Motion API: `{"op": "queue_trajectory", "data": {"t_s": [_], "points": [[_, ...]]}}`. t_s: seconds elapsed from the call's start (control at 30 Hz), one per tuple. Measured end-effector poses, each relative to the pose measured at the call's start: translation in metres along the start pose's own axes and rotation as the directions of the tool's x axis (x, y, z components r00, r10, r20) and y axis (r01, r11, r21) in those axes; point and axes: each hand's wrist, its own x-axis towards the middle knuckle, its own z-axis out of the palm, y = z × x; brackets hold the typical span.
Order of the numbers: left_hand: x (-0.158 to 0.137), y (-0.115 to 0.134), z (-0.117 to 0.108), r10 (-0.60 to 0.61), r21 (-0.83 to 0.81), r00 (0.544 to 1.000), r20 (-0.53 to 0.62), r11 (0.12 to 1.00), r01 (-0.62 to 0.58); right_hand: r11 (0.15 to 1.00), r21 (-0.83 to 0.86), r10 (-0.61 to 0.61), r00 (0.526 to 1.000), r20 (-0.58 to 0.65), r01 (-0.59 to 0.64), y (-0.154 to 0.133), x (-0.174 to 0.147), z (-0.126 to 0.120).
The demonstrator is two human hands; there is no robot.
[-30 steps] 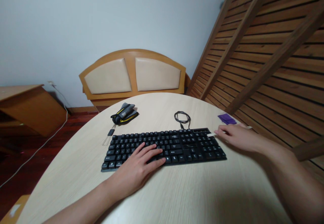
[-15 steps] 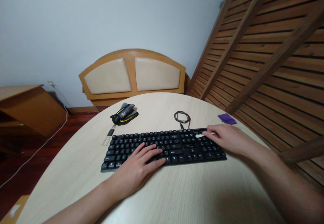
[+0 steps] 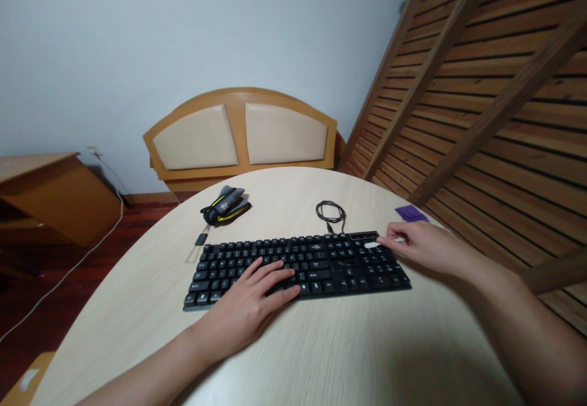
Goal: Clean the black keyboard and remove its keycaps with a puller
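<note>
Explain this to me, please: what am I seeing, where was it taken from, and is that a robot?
No robot here: these are a person's own bare left hand and right hand. The camera is worn on the head, looking forward and down.

On the round table lies a black keyboard. Beyond it are a coiled black cable, a grey-and-yellow bundle and some flat purple pieces.

The left hand rests on the keys; the right holds a slim white tool over the keyboard's right end.
</note>
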Motion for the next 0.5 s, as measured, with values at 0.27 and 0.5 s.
{"op": "queue_trajectory", "data": {"t_s": [0.27,0.5], "points": [[-0.002,-0.002,0.004,0.002,-0.013,1.0,-0.026,1.0,-0.003,1.0,0.004,0.011,0.999,0.037,-0.011,0.015,0.0,-0.002],[-0.001,-0.001,0.002,0.002,0.011,1.0,0.008,1.0,-0.002,1.0,0.004,-0.011,0.999,0.035,0.011,-0.007,0.002,0.001]]}}
